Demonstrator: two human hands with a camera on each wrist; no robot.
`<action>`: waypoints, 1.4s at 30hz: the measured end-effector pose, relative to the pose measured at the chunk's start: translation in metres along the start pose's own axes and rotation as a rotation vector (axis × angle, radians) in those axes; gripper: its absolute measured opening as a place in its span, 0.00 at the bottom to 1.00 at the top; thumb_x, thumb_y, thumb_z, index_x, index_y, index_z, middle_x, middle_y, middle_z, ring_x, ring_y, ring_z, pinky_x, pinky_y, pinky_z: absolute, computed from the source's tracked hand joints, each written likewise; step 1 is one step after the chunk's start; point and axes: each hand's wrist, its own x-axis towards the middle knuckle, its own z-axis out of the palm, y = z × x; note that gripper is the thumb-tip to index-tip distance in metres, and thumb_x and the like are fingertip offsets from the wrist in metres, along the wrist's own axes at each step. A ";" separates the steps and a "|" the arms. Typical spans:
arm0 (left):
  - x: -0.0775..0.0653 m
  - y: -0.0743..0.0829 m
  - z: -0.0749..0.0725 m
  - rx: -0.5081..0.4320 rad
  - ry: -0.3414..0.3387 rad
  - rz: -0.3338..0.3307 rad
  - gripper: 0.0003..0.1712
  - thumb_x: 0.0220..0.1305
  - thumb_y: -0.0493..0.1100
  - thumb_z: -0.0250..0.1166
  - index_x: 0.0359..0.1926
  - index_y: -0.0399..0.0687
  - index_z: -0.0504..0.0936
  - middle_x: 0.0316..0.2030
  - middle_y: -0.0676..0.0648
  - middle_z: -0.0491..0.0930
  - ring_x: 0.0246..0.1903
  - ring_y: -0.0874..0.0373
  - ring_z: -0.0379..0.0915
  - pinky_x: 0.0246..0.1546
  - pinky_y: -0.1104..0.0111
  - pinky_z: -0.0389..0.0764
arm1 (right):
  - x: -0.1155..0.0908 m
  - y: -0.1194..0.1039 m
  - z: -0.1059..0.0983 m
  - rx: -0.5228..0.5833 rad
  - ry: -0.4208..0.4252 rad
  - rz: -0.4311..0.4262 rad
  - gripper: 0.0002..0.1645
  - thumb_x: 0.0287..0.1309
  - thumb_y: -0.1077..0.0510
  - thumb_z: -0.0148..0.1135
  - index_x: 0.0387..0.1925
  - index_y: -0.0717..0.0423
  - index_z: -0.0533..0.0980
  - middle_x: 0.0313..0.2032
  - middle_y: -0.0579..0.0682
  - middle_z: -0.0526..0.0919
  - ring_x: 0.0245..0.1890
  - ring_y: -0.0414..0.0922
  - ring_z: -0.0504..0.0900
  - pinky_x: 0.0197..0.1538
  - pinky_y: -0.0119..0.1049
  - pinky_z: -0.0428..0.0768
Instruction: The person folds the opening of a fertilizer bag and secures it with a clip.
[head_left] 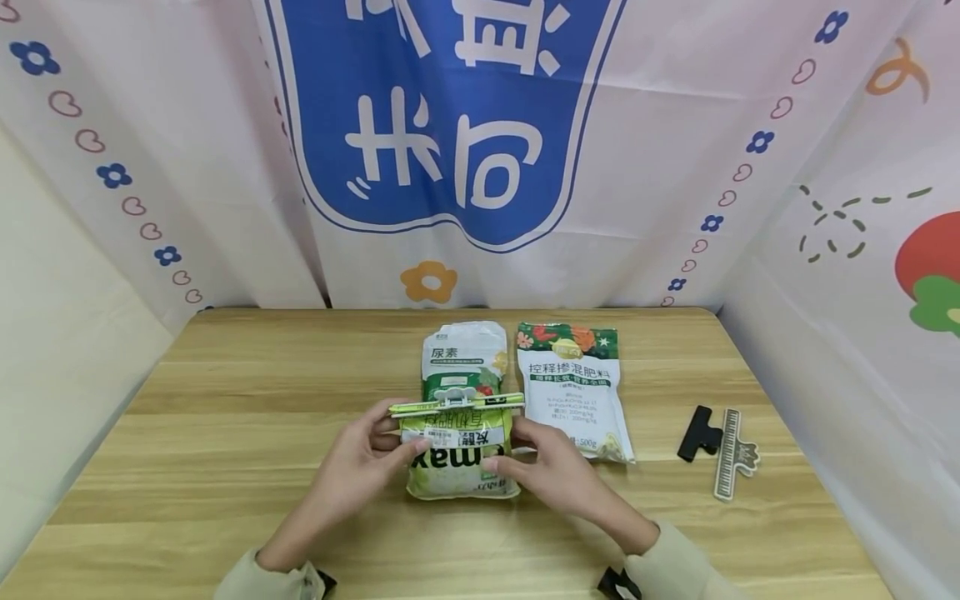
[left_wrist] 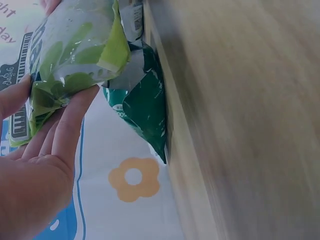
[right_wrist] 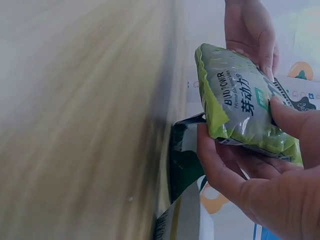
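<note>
A lime-green and clear fertilizer bag (head_left: 463,483) hangs between both hands, raised off the table in the wrist views. Across its folded edge runs a long sealing clip (head_left: 456,403), pale with a comb-like strip. My left hand (head_left: 360,462) grips one side of the bag, thumb on the front and fingers behind. On the other side my right hand (head_left: 555,471) holds it the same way, with fingers under the bag (right_wrist: 245,95) in the right wrist view. Partly hidden behind it lies a white and green bag (head_left: 465,343).
Right of the held bag lies another white and green fertilizer bag (head_left: 573,396). Farther right on the wooden table (head_left: 225,433) are a black clip (head_left: 700,433) and a grey clip (head_left: 731,458). A printed cloth (head_left: 645,167) hangs behind the table.
</note>
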 end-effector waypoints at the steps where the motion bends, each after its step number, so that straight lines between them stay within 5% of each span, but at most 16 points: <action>1: 0.000 0.001 -0.001 -0.001 0.006 -0.010 0.29 0.64 0.40 0.75 0.65 0.42 0.77 0.48 0.36 0.91 0.39 0.56 0.89 0.41 0.71 0.91 | 0.001 -0.001 0.000 -0.003 -0.001 -0.002 0.24 0.65 0.41 0.71 0.58 0.44 0.81 0.53 0.45 0.90 0.60 0.50 0.87 0.67 0.53 0.85; 10: 0.000 0.006 -0.008 0.031 0.076 -0.044 0.28 0.64 0.44 0.76 0.62 0.45 0.78 0.50 0.37 0.90 0.43 0.53 0.90 0.43 0.70 0.92 | 0.009 -0.010 0.002 -0.039 0.012 -0.008 0.16 0.65 0.38 0.70 0.41 0.42 0.79 0.44 0.39 0.89 0.58 0.48 0.86 0.65 0.55 0.85; 20: 0.002 0.010 -0.019 0.040 0.137 -0.071 0.25 0.66 0.46 0.75 0.59 0.41 0.78 0.52 0.34 0.89 0.47 0.47 0.91 0.45 0.68 0.92 | 0.021 -0.022 0.007 -0.014 0.023 -0.028 0.17 0.68 0.40 0.68 0.50 0.43 0.83 0.49 0.45 0.90 0.59 0.52 0.87 0.64 0.54 0.86; 24: 0.004 0.012 -0.025 0.043 0.149 -0.096 0.29 0.67 0.47 0.74 0.63 0.39 0.77 0.55 0.33 0.87 0.50 0.44 0.90 0.47 0.68 0.92 | 0.027 -0.028 0.009 0.012 0.030 -0.012 0.20 0.67 0.41 0.69 0.53 0.47 0.84 0.49 0.49 0.91 0.55 0.48 0.88 0.56 0.42 0.89; 27: 0.006 0.014 -0.029 0.039 0.148 -0.115 0.33 0.68 0.49 0.73 0.67 0.38 0.74 0.58 0.31 0.85 0.52 0.43 0.89 0.47 0.67 0.92 | 0.031 -0.031 0.009 0.062 0.019 0.008 0.17 0.67 0.41 0.70 0.45 0.48 0.84 0.38 0.46 0.91 0.37 0.43 0.87 0.37 0.31 0.86; 30: 0.009 0.014 -0.033 0.037 0.151 -0.131 0.37 0.69 0.50 0.73 0.70 0.37 0.72 0.60 0.31 0.84 0.52 0.43 0.89 0.46 0.68 0.92 | 0.035 -0.033 0.011 0.132 -0.005 0.017 0.20 0.67 0.41 0.70 0.33 0.52 0.78 0.23 0.44 0.77 0.20 0.39 0.71 0.24 0.27 0.72; 34: 0.013 0.011 -0.039 0.049 0.150 -0.152 0.42 0.69 0.52 0.72 0.74 0.35 0.67 0.62 0.30 0.82 0.53 0.43 0.88 0.44 0.69 0.92 | 0.041 -0.035 0.014 0.153 -0.014 0.012 0.29 0.67 0.43 0.71 0.29 0.60 0.67 0.22 0.46 0.59 0.19 0.41 0.59 0.24 0.28 0.62; 42: 0.017 0.005 -0.053 0.079 0.162 -0.181 0.51 0.71 0.54 0.70 0.80 0.32 0.55 0.67 0.27 0.76 0.60 0.36 0.83 0.44 0.68 0.92 | 0.057 -0.040 0.026 0.092 -0.006 0.016 0.15 0.65 0.44 0.73 0.37 0.51 0.83 0.37 0.47 0.89 0.39 0.40 0.87 0.44 0.35 0.87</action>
